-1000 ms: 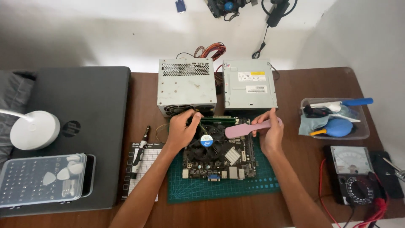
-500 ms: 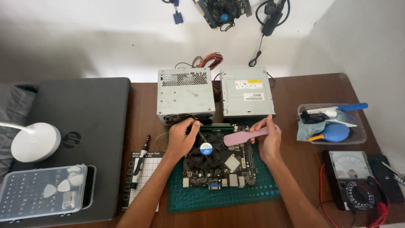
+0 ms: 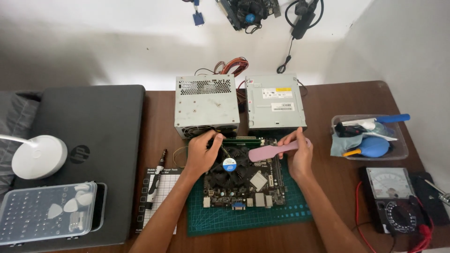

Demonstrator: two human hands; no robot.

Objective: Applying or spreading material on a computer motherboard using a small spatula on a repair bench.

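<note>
Pink flat brush (image 3: 268, 151) clamped in the fingers of the right hand (image 3: 297, 157), held by its handle end, the broad head lying across the upper edge of the motherboard (image 3: 241, 180) just right of the round cooler fan (image 3: 228, 165). Light and stiff in the handle, likely soft at the head — easy to steer from the narrow end, as gripped now. Left hand (image 3: 201, 152) resting on the board's upper left corner, fingers curled together over the edge near the fan, steadying rather than lifting; whether anything is pinched there cannot be told. Board itself thin, rigid, fragile, studded with small parts — best taken by its bare edges, never by the fan or the heatsink. Lying flat on a green cutting mat (image 3: 281, 216) on the brown table (image 3: 337, 100). Right behind, touching or nearly so, a grey power supply (image 3: 206, 105) with its coloured wires and a grey optical drive (image 3: 275, 100), crowding the far edge of the board. To the left, a screwdriver (image 3: 154, 180) on a white gridded sheet and a closed dark laptop (image 3: 93, 136) carrying a clear bit case (image 3: 47, 213) and a white lamp (image 3: 40, 157). To the right, a clear tray (image 3: 398, 152) with a blue blower, and an analogue multimeter (image 3: 391, 197) with red and black leads.
</note>
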